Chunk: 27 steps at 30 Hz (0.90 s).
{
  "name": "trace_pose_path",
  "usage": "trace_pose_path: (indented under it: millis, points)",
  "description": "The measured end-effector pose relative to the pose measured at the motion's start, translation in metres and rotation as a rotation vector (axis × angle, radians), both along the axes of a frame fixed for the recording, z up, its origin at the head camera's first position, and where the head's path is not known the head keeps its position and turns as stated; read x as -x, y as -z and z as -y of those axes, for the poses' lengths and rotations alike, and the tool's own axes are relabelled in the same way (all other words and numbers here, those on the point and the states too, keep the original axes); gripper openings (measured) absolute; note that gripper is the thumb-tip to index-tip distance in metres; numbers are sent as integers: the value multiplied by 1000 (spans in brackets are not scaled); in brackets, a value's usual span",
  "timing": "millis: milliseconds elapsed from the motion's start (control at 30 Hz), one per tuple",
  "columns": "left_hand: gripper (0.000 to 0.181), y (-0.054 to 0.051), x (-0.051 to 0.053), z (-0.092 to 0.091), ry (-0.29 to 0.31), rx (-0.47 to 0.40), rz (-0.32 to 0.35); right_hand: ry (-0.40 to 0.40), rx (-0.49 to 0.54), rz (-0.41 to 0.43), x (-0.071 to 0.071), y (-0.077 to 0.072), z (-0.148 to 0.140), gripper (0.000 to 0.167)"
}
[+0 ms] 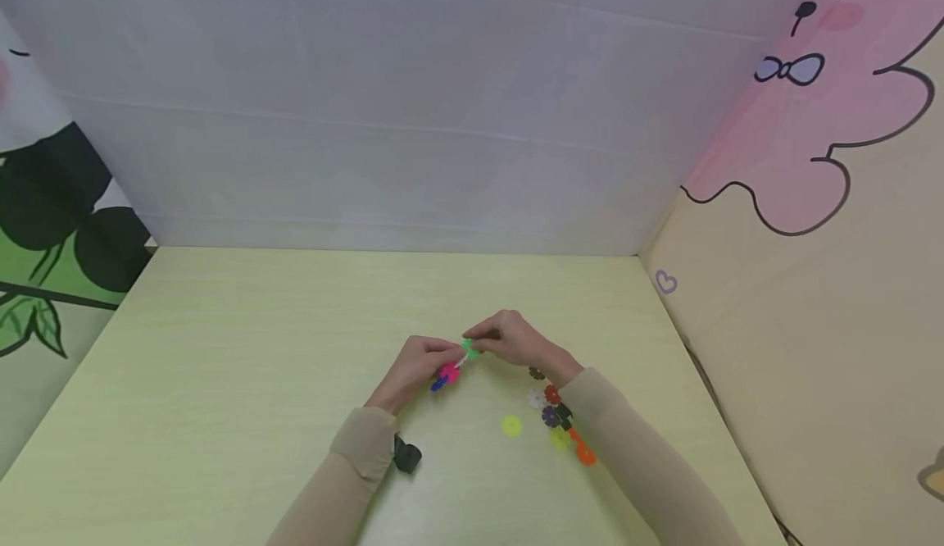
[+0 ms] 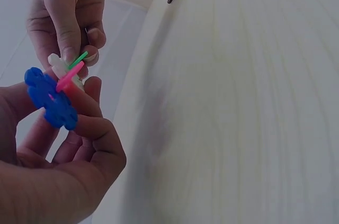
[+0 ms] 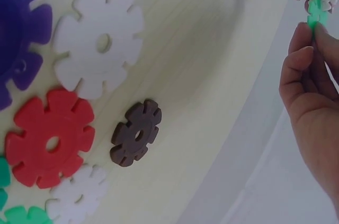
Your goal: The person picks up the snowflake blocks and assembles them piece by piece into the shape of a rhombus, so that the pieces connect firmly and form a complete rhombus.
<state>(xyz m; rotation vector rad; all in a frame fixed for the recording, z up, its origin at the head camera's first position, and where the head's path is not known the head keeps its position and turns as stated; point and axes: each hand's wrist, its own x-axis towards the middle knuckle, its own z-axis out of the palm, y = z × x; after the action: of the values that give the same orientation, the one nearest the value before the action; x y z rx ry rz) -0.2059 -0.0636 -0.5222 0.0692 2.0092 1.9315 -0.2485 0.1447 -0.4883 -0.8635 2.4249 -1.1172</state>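
Note:
My left hand [image 1: 415, 370] holds a short chain of slotted flower-shaped plastic discs between thumb and fingers. In the left wrist view, a blue disc [image 2: 38, 90] is at the near end, joined to a pink disc [image 2: 69, 77], with a white disc [image 2: 56, 64] beyond. Opposite it, my right hand [image 1: 516, 339] pinches a green disc [image 3: 317, 11] between thumb and fingertips. The green disc's edge meets the white disc's rim; how deep its slot sits cannot be told. Both hands are raised over the middle of the table [image 1: 280, 325].
Loose discs lie by the right forearm, among them a red disc [image 3: 32, 128], a brown disc [image 3: 127, 138], a purple disc [image 3: 34, 30] and an orange disc [image 1: 586, 454]. A yellow disc [image 1: 512, 425] lies apart. A black object [image 1: 407, 456] shows beside the left sleeve.

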Motion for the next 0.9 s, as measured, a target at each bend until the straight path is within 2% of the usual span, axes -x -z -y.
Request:
trace_pose_path:
  millis: [300,500,733,900]
  points:
    - [22,2,0,-1,0,-10,22,12,-20,-18,-4,-4,-1,24]
    - [22,2,0,-2,-23,6,19,27,-41,-25,-3,-2,-8,26]
    - [24,5,1,0,-48,22,39,79,-161,-118,-7,3,-37,24]
    - [22,7,1,2,-52,27,58,114,-215,-136,-13,3,-61,24]
